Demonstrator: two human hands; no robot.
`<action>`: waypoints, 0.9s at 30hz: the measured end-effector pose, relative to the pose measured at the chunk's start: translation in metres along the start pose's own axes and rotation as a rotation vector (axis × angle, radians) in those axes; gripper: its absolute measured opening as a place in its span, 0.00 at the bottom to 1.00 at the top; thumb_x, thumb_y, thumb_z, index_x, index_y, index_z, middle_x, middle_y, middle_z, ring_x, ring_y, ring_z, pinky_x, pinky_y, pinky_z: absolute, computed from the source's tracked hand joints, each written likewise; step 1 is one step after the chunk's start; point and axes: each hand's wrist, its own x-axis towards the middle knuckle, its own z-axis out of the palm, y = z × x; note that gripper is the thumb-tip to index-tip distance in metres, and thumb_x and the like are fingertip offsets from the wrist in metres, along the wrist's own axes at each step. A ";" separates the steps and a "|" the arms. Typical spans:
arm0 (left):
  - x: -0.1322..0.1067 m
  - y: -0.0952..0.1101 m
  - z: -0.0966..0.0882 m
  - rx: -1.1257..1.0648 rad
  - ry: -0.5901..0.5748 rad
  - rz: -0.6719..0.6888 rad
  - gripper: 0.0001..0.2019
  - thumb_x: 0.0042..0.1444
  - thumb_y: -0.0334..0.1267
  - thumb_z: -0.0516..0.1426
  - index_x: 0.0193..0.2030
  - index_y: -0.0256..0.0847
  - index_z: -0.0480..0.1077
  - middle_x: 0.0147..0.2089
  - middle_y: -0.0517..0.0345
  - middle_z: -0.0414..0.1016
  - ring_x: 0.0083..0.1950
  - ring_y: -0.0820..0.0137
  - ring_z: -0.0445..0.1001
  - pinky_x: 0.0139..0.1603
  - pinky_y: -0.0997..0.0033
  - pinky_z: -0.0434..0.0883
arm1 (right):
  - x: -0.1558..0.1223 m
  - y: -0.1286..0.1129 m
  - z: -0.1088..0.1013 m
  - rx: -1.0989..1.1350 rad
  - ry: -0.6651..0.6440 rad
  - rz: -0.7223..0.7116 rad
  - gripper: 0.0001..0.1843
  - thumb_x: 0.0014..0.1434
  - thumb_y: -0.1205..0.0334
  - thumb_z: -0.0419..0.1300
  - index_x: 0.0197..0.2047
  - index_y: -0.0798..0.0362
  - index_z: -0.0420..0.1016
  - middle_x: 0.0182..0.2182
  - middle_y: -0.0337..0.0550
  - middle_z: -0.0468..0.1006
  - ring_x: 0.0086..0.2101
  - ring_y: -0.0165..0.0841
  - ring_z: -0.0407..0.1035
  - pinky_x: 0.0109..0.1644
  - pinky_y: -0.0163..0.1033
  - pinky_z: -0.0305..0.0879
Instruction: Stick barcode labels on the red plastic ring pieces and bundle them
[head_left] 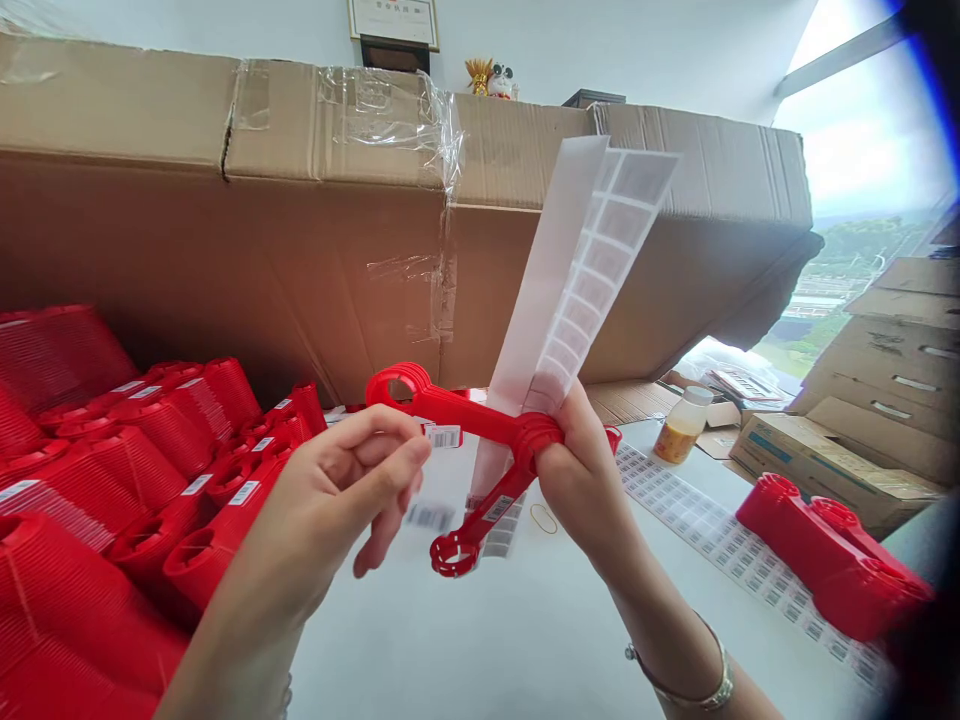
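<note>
My right hand (581,460) is closed round a small stack of red three-armed plastic pieces (472,415) with ringed ends, together with an upright label sheet (592,270) and its pale backing. One lower arm bears a barcode label (497,508). My left hand (360,490) is to the left of the pieces, its thumb and forefinger brought together. Right beside those fingertips is another barcode label (444,437); I cannot tell whether the fingers grip it. Below them, a blurred barcode label (429,516) shows.
Stacked red plastic pieces (112,470), many labelled, crowd the left. A large cardboard box (300,260) spans the back. On the right are a barcode sheet (720,540), a jar (682,425), a red bundle (832,560) and an open carton (832,455). A rubber band (544,518) lies on the white table (465,640).
</note>
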 end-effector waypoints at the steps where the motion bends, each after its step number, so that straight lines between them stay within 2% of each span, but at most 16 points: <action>1: -0.003 0.003 0.002 0.012 0.054 -0.030 0.12 0.62 0.49 0.62 0.33 0.44 0.71 0.18 0.70 0.62 0.14 0.83 0.52 0.15 0.83 0.53 | -0.001 -0.001 0.000 -0.007 -0.014 0.006 0.16 0.54 0.79 0.48 0.37 0.47 0.63 0.33 0.33 0.72 0.31 0.29 0.65 0.29 0.33 0.62; 4: -0.011 0.012 0.013 0.129 0.164 -0.066 0.11 0.63 0.47 0.60 0.34 0.44 0.71 0.14 0.71 0.56 0.15 0.81 0.50 0.15 0.85 0.50 | -0.003 -0.003 0.001 -0.017 -0.056 0.030 0.15 0.54 0.79 0.47 0.35 0.47 0.60 0.30 0.32 0.68 0.30 0.29 0.62 0.28 0.34 0.61; 9: -0.016 0.019 0.027 0.273 0.225 -0.037 0.08 0.65 0.39 0.59 0.34 0.44 0.75 0.15 0.69 0.59 0.18 0.80 0.53 0.17 0.85 0.54 | -0.006 -0.004 0.003 -0.007 -0.097 0.046 0.15 0.54 0.79 0.47 0.36 0.46 0.59 0.30 0.33 0.66 0.32 0.31 0.63 0.28 0.36 0.60; 15: -0.012 0.014 0.020 0.276 0.201 -0.018 0.09 0.66 0.42 0.58 0.34 0.45 0.74 0.16 0.70 0.58 0.17 0.81 0.53 0.17 0.87 0.53 | -0.006 -0.004 0.002 0.008 -0.120 0.082 0.14 0.55 0.78 0.47 0.35 0.46 0.58 0.30 0.33 0.66 0.30 0.31 0.61 0.27 0.36 0.59; 20: -0.006 0.004 0.009 0.260 0.086 0.010 0.12 0.64 0.51 0.59 0.36 0.46 0.74 0.15 0.70 0.59 0.16 0.80 0.54 0.15 0.86 0.53 | -0.007 -0.005 0.001 0.032 -0.135 0.093 0.14 0.56 0.78 0.48 0.35 0.46 0.58 0.30 0.34 0.65 0.31 0.32 0.61 0.27 0.36 0.58; 27: -0.005 0.000 0.007 0.280 0.077 0.012 0.13 0.65 0.52 0.59 0.36 0.46 0.74 0.15 0.70 0.58 0.17 0.80 0.53 0.15 0.85 0.54 | -0.007 -0.007 0.000 0.060 -0.143 0.105 0.13 0.57 0.77 0.48 0.35 0.46 0.58 0.30 0.34 0.65 0.32 0.32 0.63 0.27 0.36 0.59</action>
